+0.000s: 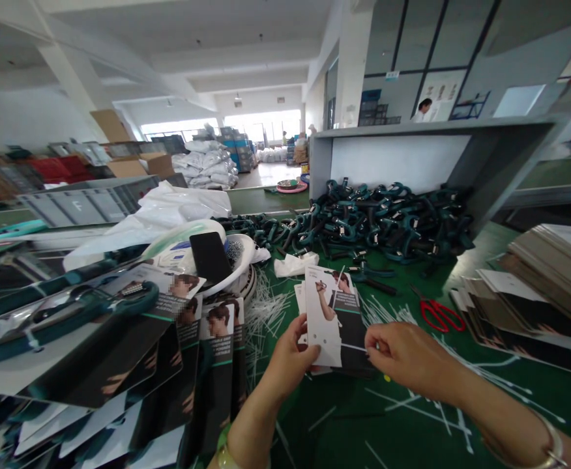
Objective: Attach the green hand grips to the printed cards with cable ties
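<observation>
My left hand point(288, 358) grips a printed backing card point(351, 319) by its lower left edge, thumb on the front; more cards show behind it. The card stands tilted toward me, with a picture of a person and small punched holes. At its right side my right hand point(405, 355) is closed in a pinch. A thin white cable tie point(354, 348) runs from the card's front into those fingers. Another white tie stands at the card's top. Just behind the card lies a dark green hand gripper point(376, 281).
Hand grippers point(388, 221) are heaped before a grey shelf box point(510, 153). Loose cable ties point(266, 312) are strewn around. Red-handled scissors point(442, 316) and stacked cards point(525, 293) lie right. At left are carded hand grippers point(114, 339), a phone point(210, 257) and a white bowl point(240, 267).
</observation>
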The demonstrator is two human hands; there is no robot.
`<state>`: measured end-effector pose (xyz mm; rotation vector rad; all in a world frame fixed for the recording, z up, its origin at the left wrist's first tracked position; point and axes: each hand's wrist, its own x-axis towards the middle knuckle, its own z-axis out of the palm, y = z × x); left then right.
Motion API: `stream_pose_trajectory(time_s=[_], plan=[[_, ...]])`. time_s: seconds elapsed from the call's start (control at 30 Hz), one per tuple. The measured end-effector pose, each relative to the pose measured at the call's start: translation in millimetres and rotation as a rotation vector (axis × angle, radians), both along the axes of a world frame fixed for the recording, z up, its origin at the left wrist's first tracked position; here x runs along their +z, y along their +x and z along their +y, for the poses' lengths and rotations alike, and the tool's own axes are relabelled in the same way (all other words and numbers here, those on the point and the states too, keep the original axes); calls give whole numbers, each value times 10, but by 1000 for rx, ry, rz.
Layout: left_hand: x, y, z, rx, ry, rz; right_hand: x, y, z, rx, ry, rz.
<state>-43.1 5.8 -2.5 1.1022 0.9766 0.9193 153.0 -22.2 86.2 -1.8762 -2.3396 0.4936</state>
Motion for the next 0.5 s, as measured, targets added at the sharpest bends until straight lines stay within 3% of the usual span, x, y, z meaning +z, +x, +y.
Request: stream_pose_trajectory(time_s=[0.13,0.23,0.37,0.5], plan=[[56,52,-55,10,31,34,-29,-32,34,-8,-2,38],[96,75,-100,-41,-27,11,-227,-23,112,-7,-132,251],[58,65,-110,-159,-204,-68,-572,17,207,-71,-475,576],[-55,65,-83,-270,-264,-59,-725,33,225,-75,-485,664]])
